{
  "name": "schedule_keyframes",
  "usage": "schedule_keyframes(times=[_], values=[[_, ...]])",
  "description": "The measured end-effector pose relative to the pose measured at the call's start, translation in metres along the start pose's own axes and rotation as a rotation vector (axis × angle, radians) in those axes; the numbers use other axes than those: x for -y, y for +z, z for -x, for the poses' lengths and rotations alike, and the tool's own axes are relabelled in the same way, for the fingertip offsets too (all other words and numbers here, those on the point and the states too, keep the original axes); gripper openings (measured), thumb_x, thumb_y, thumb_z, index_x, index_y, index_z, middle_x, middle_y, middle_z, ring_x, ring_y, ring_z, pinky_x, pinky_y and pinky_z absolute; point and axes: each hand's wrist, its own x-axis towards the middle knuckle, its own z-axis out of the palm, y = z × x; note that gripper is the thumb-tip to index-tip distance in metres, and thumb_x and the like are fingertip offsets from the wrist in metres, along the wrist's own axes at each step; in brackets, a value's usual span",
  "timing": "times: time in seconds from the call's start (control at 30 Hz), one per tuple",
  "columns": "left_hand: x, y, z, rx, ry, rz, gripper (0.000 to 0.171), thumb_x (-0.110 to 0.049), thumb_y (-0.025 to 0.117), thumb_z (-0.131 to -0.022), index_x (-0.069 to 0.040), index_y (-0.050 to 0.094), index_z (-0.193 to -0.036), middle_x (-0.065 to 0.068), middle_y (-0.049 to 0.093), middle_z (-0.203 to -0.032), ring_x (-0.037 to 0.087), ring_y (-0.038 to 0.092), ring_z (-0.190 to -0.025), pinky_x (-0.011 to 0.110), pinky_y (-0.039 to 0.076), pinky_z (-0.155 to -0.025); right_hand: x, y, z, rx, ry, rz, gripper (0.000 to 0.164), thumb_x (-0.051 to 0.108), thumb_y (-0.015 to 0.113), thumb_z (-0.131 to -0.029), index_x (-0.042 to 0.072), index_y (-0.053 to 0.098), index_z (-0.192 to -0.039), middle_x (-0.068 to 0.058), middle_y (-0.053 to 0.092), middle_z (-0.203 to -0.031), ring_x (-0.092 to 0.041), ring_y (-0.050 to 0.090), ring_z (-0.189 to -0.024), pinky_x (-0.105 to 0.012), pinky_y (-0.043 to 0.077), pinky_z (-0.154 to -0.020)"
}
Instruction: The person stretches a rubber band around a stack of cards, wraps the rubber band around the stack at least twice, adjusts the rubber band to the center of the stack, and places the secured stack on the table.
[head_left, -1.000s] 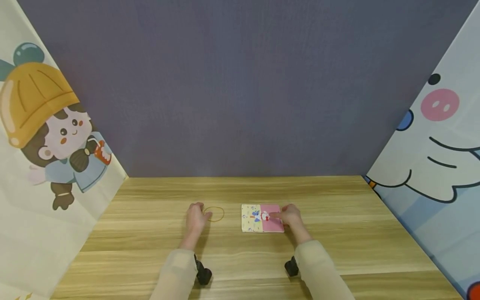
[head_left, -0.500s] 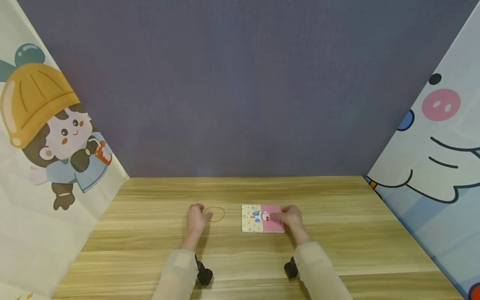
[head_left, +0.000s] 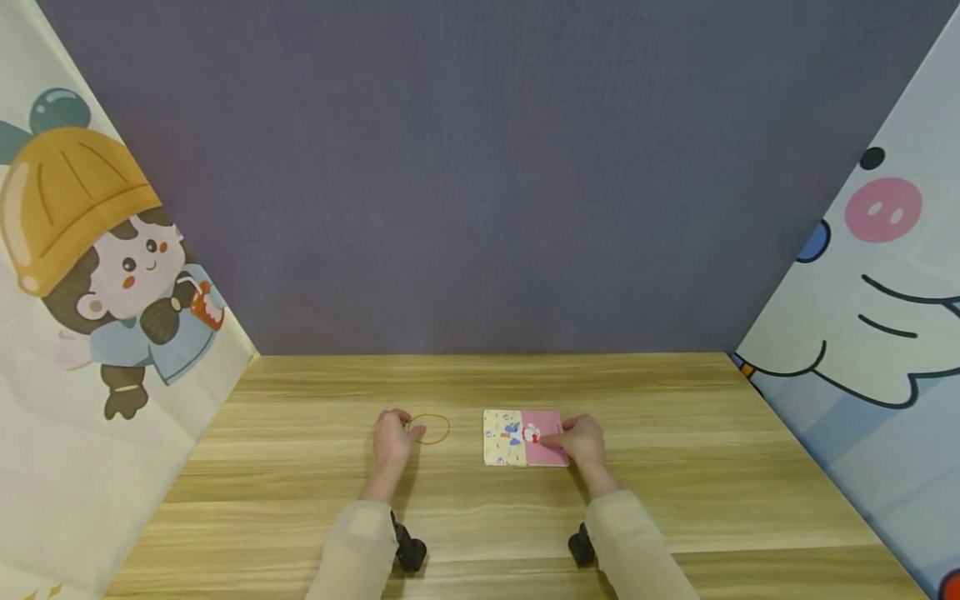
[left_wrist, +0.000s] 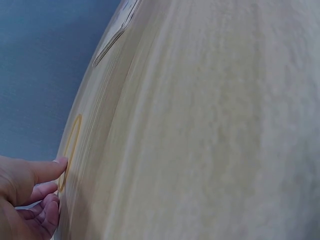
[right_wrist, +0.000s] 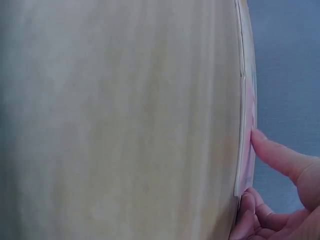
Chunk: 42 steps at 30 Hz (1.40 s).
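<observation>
A thin yellow rubber band point(head_left: 447, 422) lies as a loop on the wooden table. At its left side is my left hand point(head_left: 392, 442), thumb tip right at the band point(left_wrist: 75, 137) and the other fingers loosely bent beside it. To the right lies a small thin booklet with a pale yellow half and a pink half point(head_left: 504, 454), both printed with cartoon figures. My right hand point(head_left: 587, 442) pinches the booklet's right edge, the thumb on top of the pink half point(right_wrist: 247, 120) and the bent fingers at its edge, their tips partly hidden.
The wood-grain table point(head_left: 480, 533) ends at a dark grey-blue upright panel point(head_left: 480, 183) behind. Cartoon-printed white panels flank it, one at the left point(head_left: 75, 467) and one at the right point(head_left: 892, 350). Each wrist wears a small black camera.
My right thumb has slid slightly toward the near side on the pink half, and that hand has shifted a little. The left hand and rubber band stay almost where they were.
</observation>
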Motion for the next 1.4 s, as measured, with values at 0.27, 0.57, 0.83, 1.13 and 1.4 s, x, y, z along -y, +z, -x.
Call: schedule_keyframes(times=[0.27,0.57,0.83,1.13,1.4], values=[[-0.002,0.002,0.000,0.015,-0.053,0.046,0.021,-0.005,0.073,-0.070,0.007,0.062,-0.082,0.015,0.057,-0.076,0.025,0.054,-0.069,0.033,0.048,-0.058,0.002,-0.001,0.001,0.007,0.027,0.045,0.049,0.017,0.082,-0.057,-0.010,0.060,-0.091,-0.020,0.060,-0.087,-0.028,0.056,-0.075,-0.033,0.051,-0.062],[0.000,0.006,-0.001,-0.027,-0.035,0.010,0.009,-0.003,0.072,-0.071,0.003,0.065,-0.072,0.011,0.061,-0.068,0.022,0.057,-0.061,0.032,0.049,-0.053,0.003,-0.002,0.001,0.024,0.036,0.080,0.051,0.018,0.081,-0.056,-0.009,0.056,-0.091,-0.019,0.059,-0.086,-0.029,0.055,-0.075,-0.036,0.050,-0.064],[0.000,0.008,-0.001,-0.072,-0.023,-0.045,0.005,0.000,0.067,-0.072,0.001,0.066,-0.067,0.013,0.064,-0.069,0.026,0.060,-0.062,0.035,0.051,-0.054,0.004,-0.001,-0.001,0.044,0.069,0.101,0.054,0.020,0.081,-0.058,-0.008,0.054,-0.095,-0.019,0.058,-0.090,-0.032,0.055,-0.080,-0.040,0.048,-0.069],[0.008,-0.001,0.010,-0.045,0.030,-0.070,0.007,0.001,0.064,-0.073,0.001,0.066,-0.066,0.015,0.064,-0.072,0.028,0.060,-0.065,0.038,0.051,-0.055,0.002,0.008,0.025,0.017,0.063,0.052,0.049,0.013,0.080,-0.057,-0.012,0.057,-0.093,-0.022,0.059,-0.088,-0.029,0.055,-0.075,-0.036,0.050,-0.067],[0.017,-0.012,0.023,0.013,0.051,-0.075,0.006,0.001,0.062,-0.074,0.002,0.066,-0.069,0.016,0.065,-0.074,0.029,0.061,-0.067,0.037,0.051,-0.057,-0.002,0.016,0.057,-0.017,0.065,0.036,0.040,0.013,0.079,-0.058,-0.009,0.062,-0.086,-0.015,0.061,-0.077,-0.022,0.053,-0.066,-0.031,0.049,-0.058]])
